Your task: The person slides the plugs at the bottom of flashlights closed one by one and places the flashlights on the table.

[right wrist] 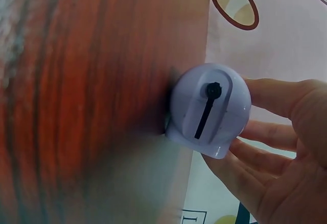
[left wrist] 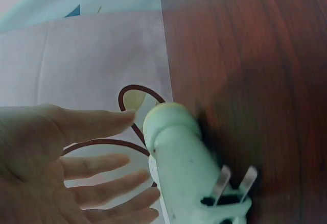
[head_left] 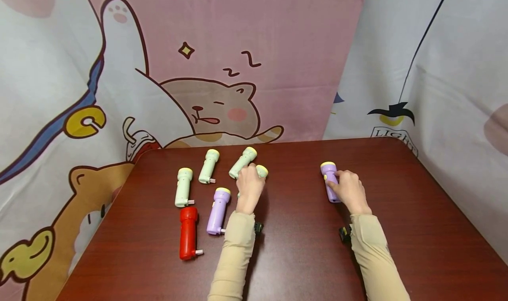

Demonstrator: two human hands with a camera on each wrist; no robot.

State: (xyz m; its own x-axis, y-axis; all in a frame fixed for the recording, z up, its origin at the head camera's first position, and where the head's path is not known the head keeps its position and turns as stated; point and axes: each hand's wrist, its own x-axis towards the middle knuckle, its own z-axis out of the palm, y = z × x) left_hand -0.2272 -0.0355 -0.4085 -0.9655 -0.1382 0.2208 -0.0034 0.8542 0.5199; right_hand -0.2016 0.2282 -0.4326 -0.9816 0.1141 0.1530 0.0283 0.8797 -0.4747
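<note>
My left hand (head_left: 250, 188) hovers over a pale green flashlight (head_left: 262, 171) with a yellow rim, covering most of its body in the head view. From the left wrist, its fingers look straight and spread beside a green flashlight (left wrist: 184, 168) with two folded-out metal plug prongs, a small gap between. Over on the right, my right hand (head_left: 350, 190) grips a purple flashlight (head_left: 330, 182) lying on the table, thumb on one side. The right wrist view shows the end of that purple flashlight (right wrist: 209, 112), with a black slot, between thumb and fingers.
More green flashlights (head_left: 184, 187) lie at the left and back of the brown table (head_left: 293, 257). Another purple flashlight (head_left: 218, 211) and a red flashlight (head_left: 188, 233) lie nearer, prongs sticking out. A cartoon cloth (head_left: 301, 62) hangs behind the table.
</note>
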